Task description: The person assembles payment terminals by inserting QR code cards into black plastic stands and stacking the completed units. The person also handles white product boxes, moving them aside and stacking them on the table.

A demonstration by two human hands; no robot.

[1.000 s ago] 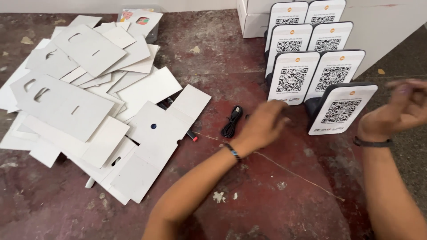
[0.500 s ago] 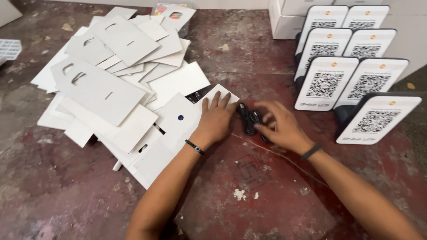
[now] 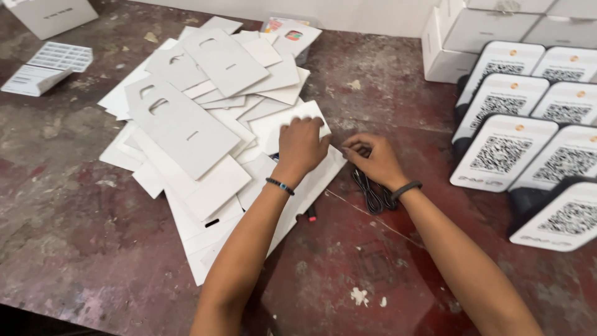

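Left hand (image 3: 303,144) flat, fingers curled, pressing white card sheet (image 3: 298,186) at pile's right edge. Right hand (image 3: 373,159) pinched narrow on coiled black cable (image 3: 372,194), just right of pile. Cable judged light, limp, tangle-prone; grip at bundle middle. Cards thin, stiff, slippery when stacked. Worn red-brown tabletop (image 3: 385,274), paint chipped; white code-printed stands (image 3: 502,152) far right.

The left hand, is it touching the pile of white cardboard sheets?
Touching. The head view shows the left hand resting palm-down on the pile of white cardboard sheets, fingers pressed against a top sheet with no gap visible.
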